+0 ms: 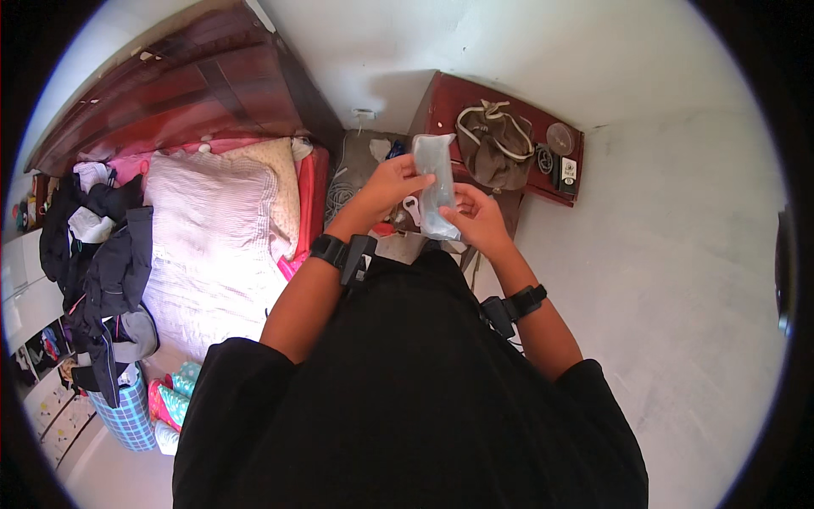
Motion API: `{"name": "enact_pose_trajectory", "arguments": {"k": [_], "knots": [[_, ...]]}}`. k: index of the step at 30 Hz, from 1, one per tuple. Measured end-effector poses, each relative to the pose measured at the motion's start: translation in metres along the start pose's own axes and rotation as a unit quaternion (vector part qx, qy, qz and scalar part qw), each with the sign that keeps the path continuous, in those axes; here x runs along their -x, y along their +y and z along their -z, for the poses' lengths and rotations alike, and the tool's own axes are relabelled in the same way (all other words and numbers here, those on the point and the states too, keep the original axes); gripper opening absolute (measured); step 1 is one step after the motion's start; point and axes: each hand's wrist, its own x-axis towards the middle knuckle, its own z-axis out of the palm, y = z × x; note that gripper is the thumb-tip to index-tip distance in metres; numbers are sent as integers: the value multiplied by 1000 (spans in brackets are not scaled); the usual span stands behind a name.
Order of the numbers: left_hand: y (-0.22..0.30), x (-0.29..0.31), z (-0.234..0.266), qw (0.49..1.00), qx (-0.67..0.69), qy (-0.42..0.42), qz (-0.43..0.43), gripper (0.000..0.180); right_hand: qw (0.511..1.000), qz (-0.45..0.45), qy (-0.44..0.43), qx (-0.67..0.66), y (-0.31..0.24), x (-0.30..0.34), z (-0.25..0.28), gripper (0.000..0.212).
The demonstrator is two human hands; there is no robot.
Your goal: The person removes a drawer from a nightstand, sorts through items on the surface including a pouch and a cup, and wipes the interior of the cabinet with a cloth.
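Between both hands, in front of my chest, is a long translucent plastic pouch (pixel 435 165), greyish and upright lengthwise. What it contains cannot be made out. My left hand (pixel 393 184) grips its left edge around the upper middle, fingers partly behind it. Lower down on the other side, my right hand (pixel 476 217) pinches the right edge between thumb and fingers. Below and behind the pouch, a pulled-out drawer or low shelf (pixel 398 246) holds small items, among them a white ring-shaped piece (pixel 412 209); the pouch partly hides them.
A dark red cabinet (pixel 553 191) stands against the wall, with a brown cloth bag (pixel 496 148) and small items on top. Coiled cable (pixel 342 197) lies beside the bed. On the left is a bed (pixel 203 246) with dark clothes (pixel 106 271) heaped at its edge, above a blue checked bag (pixel 127 416).
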Motion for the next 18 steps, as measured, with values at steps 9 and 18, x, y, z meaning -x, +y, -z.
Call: {"name": "enact_pose_trajectory", "arguments": {"k": [9, 18], "knots": [[-12, 12, -1, 974, 207, -51, -76, 31, 995, 83, -23, 58, -23, 10, 0, 42], [5, 24, -13, 965, 156, -148, -147, 36, 972, 207, 80, 72, -54, 24, -6, 51]]}}
